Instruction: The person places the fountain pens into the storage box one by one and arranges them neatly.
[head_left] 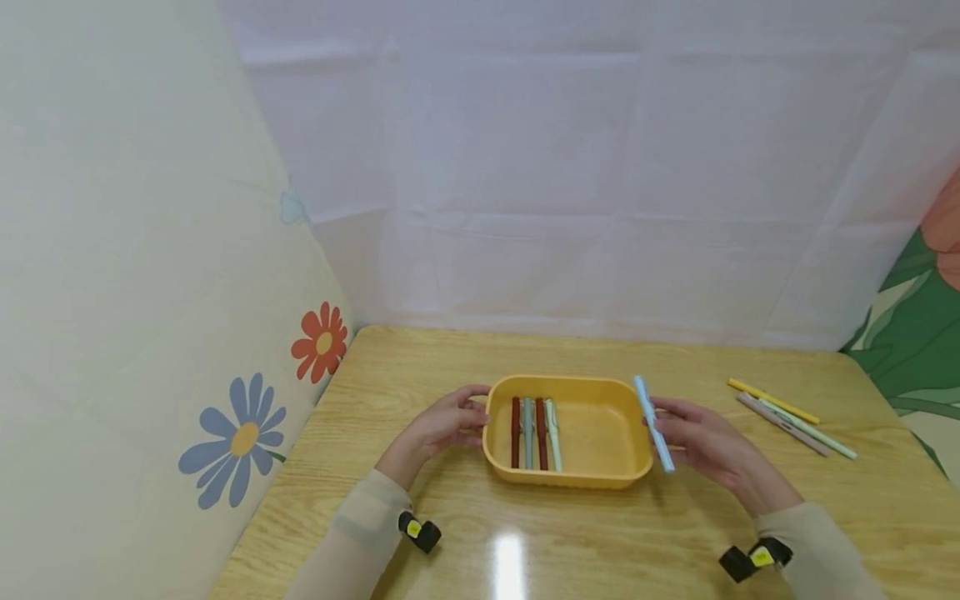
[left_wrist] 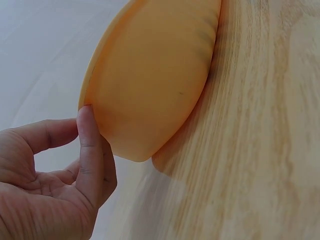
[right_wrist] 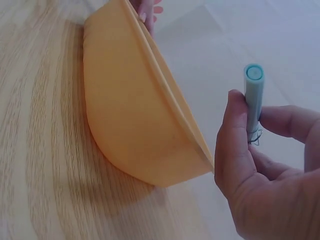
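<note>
A yellow plastic bin (head_left: 600, 480) stands on the wooden table, with several pens side by side in its left half: dark red pens (head_left: 515, 433), a grey-blue pen (head_left: 528, 435) and a pale green pen (head_left: 553, 437). At the bin's left end, my left hand (head_left: 447, 421) pinches the rim; the left wrist view shows the thumb and fingers (left_wrist: 89, 145) there. My right hand (head_left: 701, 437) holds a light blue pen (head_left: 653, 423) between thumb and fingers, over the bin's right end. In the right wrist view the pen's round end (right_wrist: 254, 73) and metal clip show.
On the table to the right lie a yellow pen (head_left: 772, 400), a pale green pen (head_left: 813, 432) and a greyish mauve pen (head_left: 780, 423), close together. A white cloth (head_left: 525, 167) hangs behind the table, and flower-printed cloth (head_left: 150, 250) hangs at the left.
</note>
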